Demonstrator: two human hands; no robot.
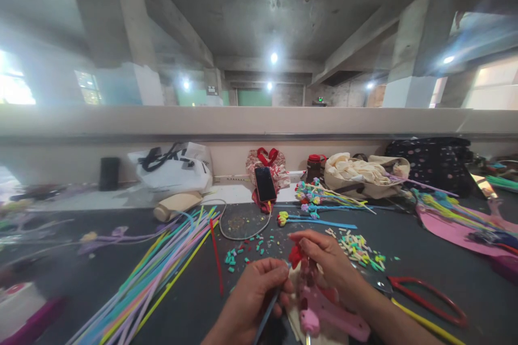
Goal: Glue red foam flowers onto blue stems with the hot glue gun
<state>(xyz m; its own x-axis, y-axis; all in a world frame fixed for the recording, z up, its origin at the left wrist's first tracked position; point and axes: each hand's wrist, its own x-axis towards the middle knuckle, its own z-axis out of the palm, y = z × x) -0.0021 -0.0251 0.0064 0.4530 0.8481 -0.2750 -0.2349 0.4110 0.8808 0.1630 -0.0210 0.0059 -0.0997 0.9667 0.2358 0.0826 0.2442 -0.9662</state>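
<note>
From where I watch, the small fuzzy red piece (295, 255) sits between the two hands, low and just right of centre in my view, and its hold is my first worry. The right hand (329, 259) has thumb and forefinger closed on it, while the left hand (257, 285) is curled nearly closed, pinching a thin blue-grey stem (265, 315) close to the red fuzz. With grips that small, I judge that uneven pressure could twist the piece or let the stem slip. Right under the right hand is a pink plastic pistol-shaped tool (332, 315), which I take for a glue gun; if its tip is hot, a dipping finger could be burnt or the fuzz scorched. I can't tell whether any fingers grip it. Further out, a sleeve of motion could scatter the short cream, yellow and green cut bits (352, 242), and a rightward elbow could snag the red looped-handle tool (429, 294). Beyond, the thin grey cable (243, 238) runs to the dark-screened phone (265, 186); catching it could drag the phone over.
</note>
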